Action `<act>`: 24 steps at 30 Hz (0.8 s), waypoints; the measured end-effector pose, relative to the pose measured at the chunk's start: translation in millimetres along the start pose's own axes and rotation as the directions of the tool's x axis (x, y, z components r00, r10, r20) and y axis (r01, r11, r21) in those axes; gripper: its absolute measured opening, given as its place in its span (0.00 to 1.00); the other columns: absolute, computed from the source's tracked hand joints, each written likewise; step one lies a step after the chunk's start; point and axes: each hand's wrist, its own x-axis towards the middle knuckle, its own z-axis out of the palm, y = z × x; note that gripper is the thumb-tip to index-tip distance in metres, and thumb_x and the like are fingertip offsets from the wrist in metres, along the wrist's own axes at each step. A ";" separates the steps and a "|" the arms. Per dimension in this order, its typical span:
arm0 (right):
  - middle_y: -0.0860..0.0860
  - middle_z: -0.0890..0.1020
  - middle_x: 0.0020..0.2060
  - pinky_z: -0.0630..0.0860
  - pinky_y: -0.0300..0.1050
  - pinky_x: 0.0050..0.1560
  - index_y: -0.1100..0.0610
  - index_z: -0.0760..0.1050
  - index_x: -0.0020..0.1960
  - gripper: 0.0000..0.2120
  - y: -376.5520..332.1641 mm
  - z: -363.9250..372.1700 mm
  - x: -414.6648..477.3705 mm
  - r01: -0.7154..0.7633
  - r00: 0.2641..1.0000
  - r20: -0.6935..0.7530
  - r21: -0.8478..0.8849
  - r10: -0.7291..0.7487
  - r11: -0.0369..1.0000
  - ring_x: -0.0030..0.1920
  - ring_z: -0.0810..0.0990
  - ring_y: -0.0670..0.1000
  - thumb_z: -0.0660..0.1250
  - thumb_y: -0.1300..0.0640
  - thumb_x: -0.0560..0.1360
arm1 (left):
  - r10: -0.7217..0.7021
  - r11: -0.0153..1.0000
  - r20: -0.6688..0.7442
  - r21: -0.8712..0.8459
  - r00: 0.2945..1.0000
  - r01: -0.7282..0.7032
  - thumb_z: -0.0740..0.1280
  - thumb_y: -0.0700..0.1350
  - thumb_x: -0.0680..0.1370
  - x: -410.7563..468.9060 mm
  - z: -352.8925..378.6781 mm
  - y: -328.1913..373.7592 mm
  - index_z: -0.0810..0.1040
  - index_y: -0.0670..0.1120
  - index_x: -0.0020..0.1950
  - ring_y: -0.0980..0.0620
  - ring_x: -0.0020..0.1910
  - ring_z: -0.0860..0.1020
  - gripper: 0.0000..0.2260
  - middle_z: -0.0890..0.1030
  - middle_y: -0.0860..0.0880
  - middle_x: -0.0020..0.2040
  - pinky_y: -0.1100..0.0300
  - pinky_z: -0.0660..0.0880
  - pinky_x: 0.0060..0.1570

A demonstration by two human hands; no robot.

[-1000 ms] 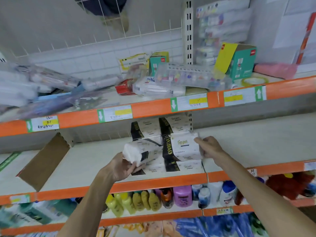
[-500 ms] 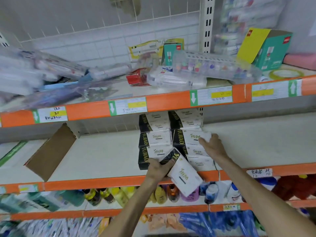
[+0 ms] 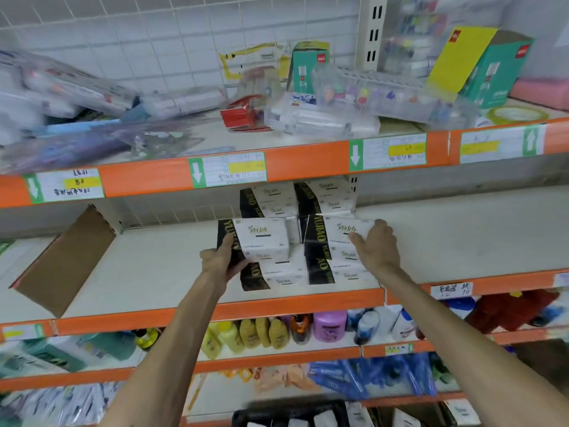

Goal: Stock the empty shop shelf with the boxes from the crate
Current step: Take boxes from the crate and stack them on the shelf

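Note:
On the pale middle shelf (image 3: 446, 241) stand two stacks of white boxes with black bands. My left hand (image 3: 223, 265) grips one such white box (image 3: 261, 238) by its black end, level on top of the left stack (image 3: 277, 272). My right hand (image 3: 377, 248) rests with straight fingers against the right side of the top box of the right stack (image 3: 329, 251). More of the same boxes (image 3: 295, 197) stand behind, up to the shelf above. A black crate (image 3: 289, 414) with white boxes shows at the bottom edge.
A brown cardboard flap (image 3: 64, 260) leans on the middle shelf at the left. The shelf above holds plastic packs, a clear organiser (image 3: 385, 100) and green boxes (image 3: 492, 69). Bottles (image 3: 261, 332) fill the shelf below. Bare shelf stretches to the right of the stacks.
My left hand has lifted the tilted box from the shelf's front edge and turned it level onto the left stack. My right hand stays against the right stack.

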 end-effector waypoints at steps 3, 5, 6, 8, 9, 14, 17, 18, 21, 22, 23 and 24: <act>0.58 0.65 0.68 0.69 0.57 0.60 0.58 0.60 0.72 0.33 0.5 3.1 -11.5 0.147 0.989 0.027 -0.172 -0.144 0.974 0.66 0.66 0.61 0.68 0.45 0.75 | 0.033 0.945 0.045 0.325 0.998 -0.045 0.71 0.57 0.73 -0.6 2.8 -12.2 0.70 0.36 0.63 0.41 0.53 0.79 0.29 0.76 0.36 0.62 0.51 0.82 0.44; 0.56 0.62 0.70 0.69 0.57 0.61 0.54 0.61 0.73 0.31 5.1 1.5 -8.0 0.164 0.985 0.089 -0.192 -0.149 0.968 0.66 0.65 0.62 0.67 0.45 0.75 | 0.164 0.721 -0.004 0.683 0.986 -0.117 0.69 0.70 0.65 0.5 0.8 -18.0 0.67 0.35 0.65 0.36 0.61 0.73 0.45 0.71 0.35 0.63 0.45 0.74 0.58; 0.55 0.61 0.72 0.69 0.57 0.62 0.52 0.61 0.74 0.30 7.3 -0.3 -4.2 0.158 0.984 0.107 -0.168 -0.141 0.973 0.67 0.64 0.62 0.67 0.46 0.75 | 0.224 0.632 0.009 0.760 0.975 -0.152 0.67 0.74 0.60 4.7 -0.2 -19.6 0.67 0.35 0.64 0.35 0.62 0.72 0.50 0.71 0.35 0.62 0.44 0.71 0.61; 0.53 0.59 0.74 0.67 0.57 0.64 0.50 0.62 0.74 0.30 10.3 -2.3 6.4 0.163 0.980 0.138 -0.127 -0.145 0.978 0.69 0.63 0.62 0.67 0.48 0.76 | 0.247 0.610 0.098 0.757 0.964 -0.234 0.69 0.77 0.53 33.4 -5.4 -28.3 0.71 0.40 0.61 0.38 0.57 0.77 0.51 0.76 0.41 0.57 0.42 0.75 0.57; 0.52 0.59 0.75 0.66 0.56 0.65 0.50 0.62 0.75 0.30 10.8 -3.0 12.1 0.171 0.976 0.157 -0.120 -0.151 0.978 0.70 0.63 0.62 0.67 0.48 0.76 | 0.248 0.633 0.124 0.730 0.961 -0.258 0.70 0.77 0.51 59.4 -9.2 -38.3 0.72 0.42 0.59 0.41 0.54 0.79 0.49 0.79 0.43 0.55 0.43 0.78 0.52; 0.51 0.59 0.75 0.63 0.46 0.67 0.52 0.64 0.74 0.30 2.0 0.8 43.6 0.169 0.968 0.189 -0.009 -0.164 0.986 0.71 0.65 0.55 0.69 0.54 0.75 | 0.237 0.691 0.189 0.656 0.953 -0.302 0.76 0.55 0.67 41.2 22.1 -19.4 0.67 0.41 0.58 0.46 0.52 0.79 0.30 0.78 0.45 0.54 0.46 0.78 0.54; 0.52 0.59 0.76 0.62 0.47 0.68 0.52 0.64 0.74 0.29 -2.5 11.7 60.2 0.189 0.969 0.164 -0.002 -0.186 0.982 0.72 0.65 0.55 0.69 0.55 0.76 | 0.267 0.657 0.148 0.695 0.952 -0.292 0.74 0.50 0.72 46.6 36.8 -22.2 0.66 0.39 0.60 0.41 0.56 0.77 0.26 0.77 0.41 0.57 0.48 0.75 0.54; 0.52 0.59 0.76 0.63 0.47 0.68 0.52 0.64 0.74 0.29 -3.5 15.1 66.1 0.196 0.968 0.158 -0.006 -0.193 0.981 0.71 0.65 0.55 0.69 0.55 0.76 | 0.281 0.650 0.130 0.704 0.951 -0.288 0.73 0.50 0.73 50.7 38.7 -23.4 0.65 0.39 0.61 0.41 0.56 0.77 0.26 0.77 0.41 0.58 0.50 0.74 0.52; 0.52 0.65 0.72 0.66 0.49 0.66 0.52 0.66 0.73 0.28 -3.9 20.9 77.5 0.224 0.965 0.143 -0.006 -0.221 0.974 0.68 0.70 0.56 0.70 0.55 0.75 | 0.323 0.611 0.106 0.735 0.940 -0.293 0.73 0.51 0.73 58.6 39.5 -30.2 0.66 0.39 0.61 0.39 0.56 0.77 0.26 0.77 0.40 0.59 0.51 0.72 0.49; 0.51 0.66 0.71 0.67 0.50 0.65 0.52 0.66 0.72 0.28 -3.0 21.6 78.7 0.235 0.964 0.134 -0.013 -0.231 0.972 0.67 0.71 0.56 0.70 0.54 0.74 | 0.338 0.599 0.107 0.742 0.935 -0.302 0.73 0.51 0.73 59.0 39.7 -31.0 0.66 0.39 0.61 0.38 0.56 0.77 0.26 0.78 0.40 0.59 0.52 0.72 0.49; 0.51 0.67 0.71 0.68 0.51 0.65 0.52 0.66 0.72 0.28 -2.5 21.7 79.3 0.244 0.962 0.128 -0.024 -0.239 0.969 0.66 0.72 0.56 0.70 0.53 0.74 | 0.343 0.589 0.106 0.750 0.933 -0.302 0.72 0.51 0.73 60.3 40.7 -31.3 0.67 0.40 0.62 0.38 0.57 0.76 0.25 0.78 0.40 0.59 0.53 0.71 0.49; 0.51 0.67 0.71 0.68 0.52 0.65 0.51 0.66 0.72 0.28 -1.7 21.8 79.0 0.248 0.962 0.127 -0.034 -0.242 0.968 0.65 0.72 0.56 0.70 0.53 0.74 | 0.341 0.586 0.104 0.754 0.934 -0.298 0.72 0.51 0.74 59.7 41.5 -31.7 0.67 0.40 0.62 0.38 0.57 0.76 0.24 0.78 0.40 0.59 0.53 0.71 0.49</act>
